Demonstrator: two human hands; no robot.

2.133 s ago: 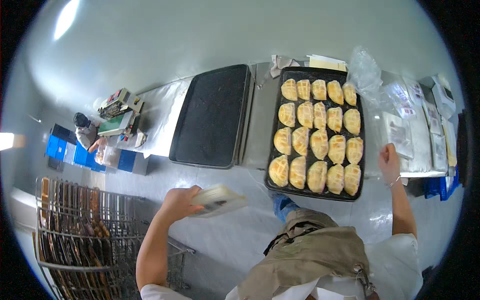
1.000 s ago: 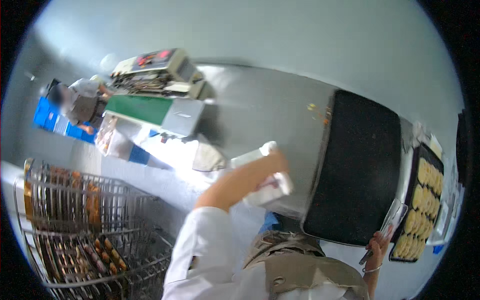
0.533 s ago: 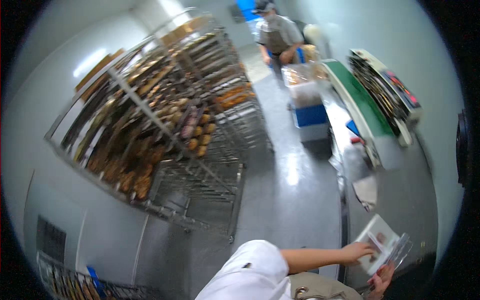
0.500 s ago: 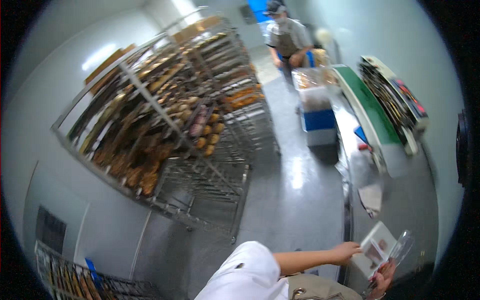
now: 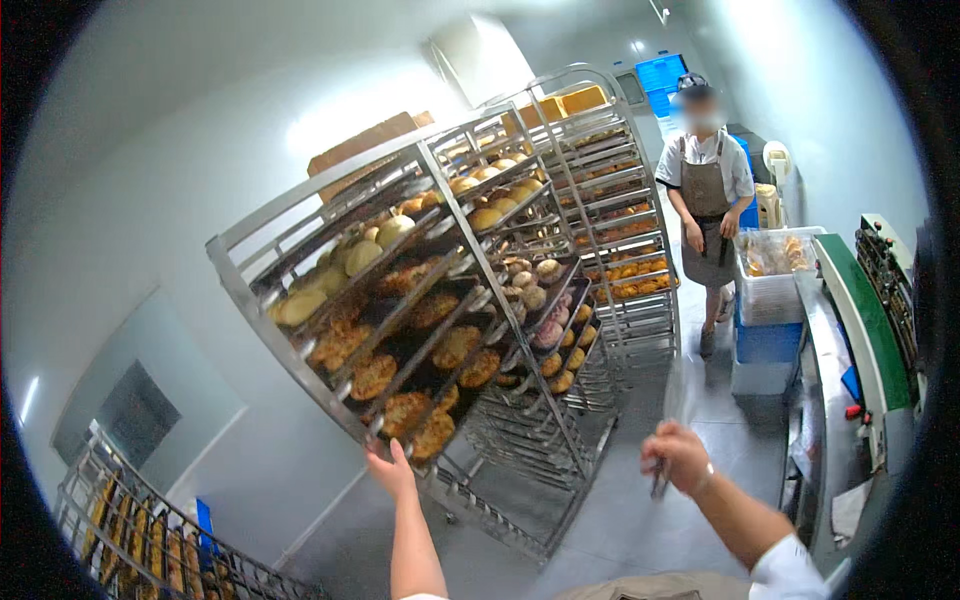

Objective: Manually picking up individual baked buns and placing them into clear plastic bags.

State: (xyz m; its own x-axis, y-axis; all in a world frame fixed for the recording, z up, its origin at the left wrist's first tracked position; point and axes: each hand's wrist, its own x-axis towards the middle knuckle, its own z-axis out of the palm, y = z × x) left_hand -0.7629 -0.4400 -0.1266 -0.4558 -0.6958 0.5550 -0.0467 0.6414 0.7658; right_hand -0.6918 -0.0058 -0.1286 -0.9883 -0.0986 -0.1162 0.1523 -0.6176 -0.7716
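Observation:
My left hand reaches to the lower left side of a tall metal rack, its thumb raised and fingers closed at the end of a low baking tray. Whether it also touches the rack's post I cannot tell. Round, browned, topped breads lie on the trays beside it. Out in front of the rack, my right hand is closed around what look like tongs; a dark part sticks out below the fist, and the clear, blurred end points up.
Another loaded rack stands behind, and a third rack is at lower left. A co-worker in a brown apron stands in the aisle. Stacked crates flank a steel counter holding a machine with a green belt.
My view has swung left toward the rack. The white box I was touching on the counter is out of sight. My left hand has come to the tray, and my right hand has risen.

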